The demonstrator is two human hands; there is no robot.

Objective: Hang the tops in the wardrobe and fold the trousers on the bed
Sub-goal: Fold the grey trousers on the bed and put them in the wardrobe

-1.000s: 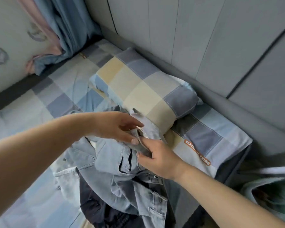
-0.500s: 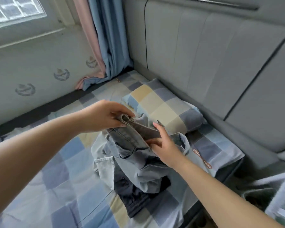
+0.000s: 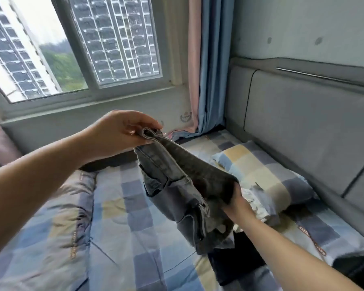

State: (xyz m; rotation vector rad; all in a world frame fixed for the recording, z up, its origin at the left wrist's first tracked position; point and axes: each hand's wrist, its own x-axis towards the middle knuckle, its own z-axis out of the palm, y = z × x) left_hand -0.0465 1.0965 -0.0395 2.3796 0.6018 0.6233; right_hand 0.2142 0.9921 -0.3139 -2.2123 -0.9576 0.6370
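Head view shows the grey jeans (image 3: 177,185) lifted above the bed (image 3: 124,238), stretched between the two hands; the waistband end is high at the left, and the rest of the cloth hangs down in folds toward the lower right; a pocket and seams show on the side facing the camera. The left hand (image 3: 122,133) makes a closed grip on the upper edge of the jeans, with thumb and fingers pinching the rolled hem; the right hand (image 3: 237,204) is lower and reaches into the cloth from below, the fingers are hidden in the fabric, so its grip seems to be closed on the jeans, but I cannot see the fingers fully. Under the hanging jeans a dark garment (image 3: 235,259) lies on the bed; just beside the right hand, a pale crumpled garment (image 3: 259,202) lies against the pillow (image 3: 267,171). The pillow has a check pattern of blue, yellow and grey, the same as the sheet; it lies near the grey padded headboard (image 3: 303,127). At the left a quilt (image 3: 51,227) with the same check covers part of the bed; behind, a window (image 3: 82,45) shows tall buildings; pink and blue curtains (image 3: 206,70) hang in the corner.
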